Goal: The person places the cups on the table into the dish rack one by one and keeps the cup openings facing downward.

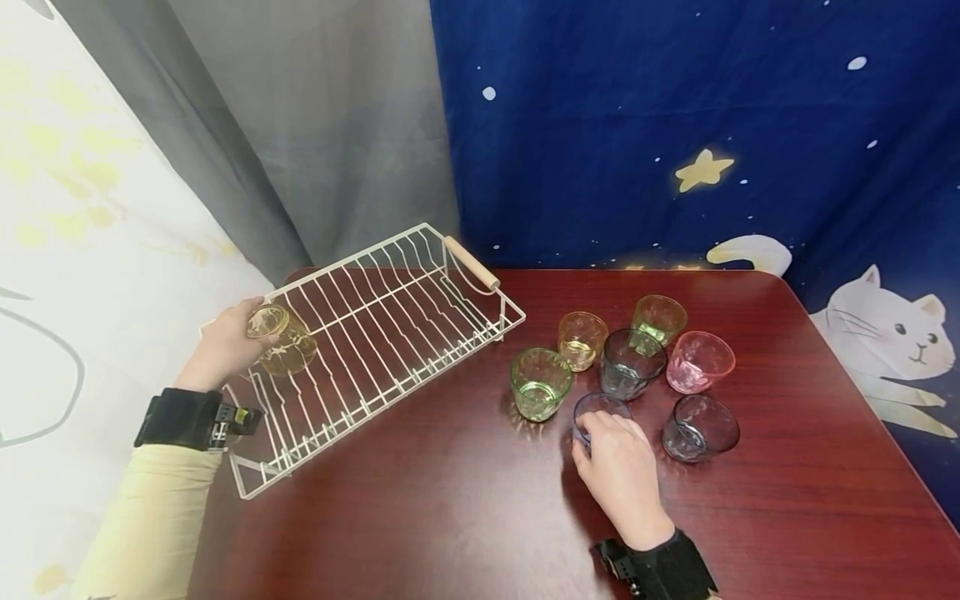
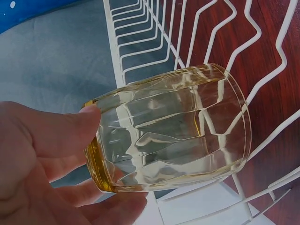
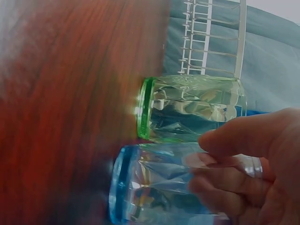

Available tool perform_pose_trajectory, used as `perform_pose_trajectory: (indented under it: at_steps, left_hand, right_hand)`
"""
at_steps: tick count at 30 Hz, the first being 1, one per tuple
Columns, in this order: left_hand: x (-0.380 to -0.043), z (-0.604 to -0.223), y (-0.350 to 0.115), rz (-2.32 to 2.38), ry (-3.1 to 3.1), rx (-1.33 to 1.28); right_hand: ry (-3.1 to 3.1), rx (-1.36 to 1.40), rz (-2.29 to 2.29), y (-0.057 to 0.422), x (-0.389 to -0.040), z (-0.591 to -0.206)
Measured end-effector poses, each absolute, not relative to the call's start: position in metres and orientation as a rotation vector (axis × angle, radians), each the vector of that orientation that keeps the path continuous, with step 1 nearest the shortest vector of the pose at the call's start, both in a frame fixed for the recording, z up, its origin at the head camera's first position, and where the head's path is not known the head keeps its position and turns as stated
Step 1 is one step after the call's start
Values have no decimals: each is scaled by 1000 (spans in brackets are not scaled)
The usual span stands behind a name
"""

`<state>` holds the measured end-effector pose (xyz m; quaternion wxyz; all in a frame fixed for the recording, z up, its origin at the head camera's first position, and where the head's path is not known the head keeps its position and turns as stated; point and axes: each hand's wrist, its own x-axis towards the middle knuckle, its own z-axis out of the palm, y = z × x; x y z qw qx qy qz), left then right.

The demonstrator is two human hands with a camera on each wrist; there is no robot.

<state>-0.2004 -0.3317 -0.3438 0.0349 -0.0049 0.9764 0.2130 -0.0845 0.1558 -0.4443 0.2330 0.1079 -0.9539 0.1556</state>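
My left hand [image 1: 228,342] grips a yellow glass [image 1: 288,346] by its thick base, over the left end of a white wire dish rack [image 1: 384,407]. In the left wrist view the yellow glass [image 2: 168,136] lies tilted, its mouth pointing down towards the wires, my thumb on one side of the base and fingers on the other. On the table, my right hand [image 1: 618,475] holds a blue glass [image 3: 154,187] near its rim with thumb and fingers. The blue glass stands upright. Close beside it is a green glass [image 3: 187,108].
Behind the blue glass stand a small amber glass [image 1: 582,342], a grey glass [image 1: 632,371], a yellow-green glass [image 1: 660,315] and a pink glass [image 1: 701,362]. Another grey glass [image 1: 697,429] is to the right. The rack's wooden handle [image 1: 471,262] faces the back; curtains hang behind the table.
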Motion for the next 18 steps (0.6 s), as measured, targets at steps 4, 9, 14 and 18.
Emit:
perform_pose_trajectory:
  at_steps: [4, 9, 14, 18]
  left_hand:
    - [-198, -345, -332, 680, 2994, -6]
    - [-195, -342, -329, 651, 3006, 14]
    - [-190, -335, -318, 631, 3065, 47]
    - [-183, -325, -305, 593, 3164, 115]
  right_hand:
    - [-2598, 309, 428, 156, -85, -442]
    - [-2583, 293, 398, 157, -85, -442]
    - [-2575, 282, 393, 160, -85, -439]
    - [-2572, 269, 423, 163, -83, -432]
